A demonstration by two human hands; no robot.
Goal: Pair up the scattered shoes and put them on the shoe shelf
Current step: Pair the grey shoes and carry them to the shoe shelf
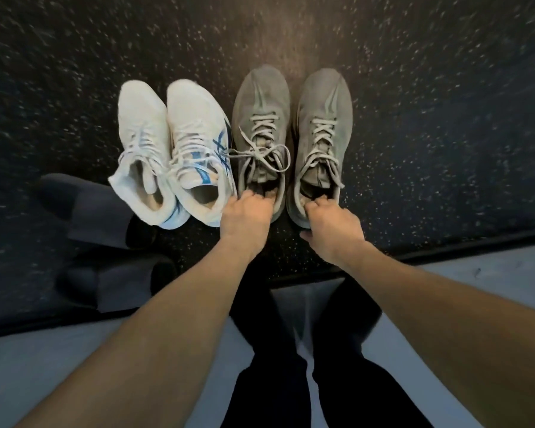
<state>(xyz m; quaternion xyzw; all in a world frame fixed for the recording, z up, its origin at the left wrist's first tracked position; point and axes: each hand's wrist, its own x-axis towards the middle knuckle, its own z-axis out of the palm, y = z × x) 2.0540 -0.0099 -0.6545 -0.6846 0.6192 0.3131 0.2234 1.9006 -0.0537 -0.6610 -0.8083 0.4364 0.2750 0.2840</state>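
Observation:
Two grey lace-up shoes stand side by side, toes pointing away from me, on a dark speckled surface. My left hand [246,219] grips the heel collar of the left grey shoe [260,118], with fingers tucked inside its opening. My right hand [332,228] holds the heel collar of the right grey shoe [323,118] the same way. To their left sits a pair of white sneakers with blue stripes: the left white sneaker [142,143] and the right white sneaker [195,143], touching each other. A loose lace from the left grey shoe lies across the right white sneaker.
Another person's feet in dark socks and grey trouser legs [99,217] stand at the left, close to the white sneakers. The dark speckled surface [430,134] ends at a black edge [476,242]; a pale grey floor [491,273] lies nearer me. My own dark-trousered legs [291,366] are below.

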